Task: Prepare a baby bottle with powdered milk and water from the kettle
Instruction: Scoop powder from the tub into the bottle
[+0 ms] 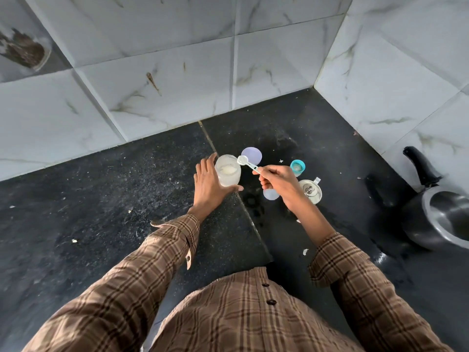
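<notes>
- Left hand (208, 184) wraps its fingers (203, 166) round the jar (227, 173) of white powder, upright on the dark tabletop (101, 199).
- Right hand (275, 180) pinches the scoop (247, 164) by its handle; the powder-filled bowl sits at the jar's rim.
- Lid (251, 155) lies just beyond the scoop.
- Bottle (297, 167) stands just right of the right fingers, kettle (441, 214) far right.

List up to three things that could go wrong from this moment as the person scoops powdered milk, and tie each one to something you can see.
1. The scoop, held by the right hand, sits at the rim of the open jar; a tilt could spill powder onto the counter.
2. The left hand only cups the jar's side, so a knock might tip it.
3. The counter looks wet and littered with crumbs near the lilac lid, which could pick up dirt.
</notes>
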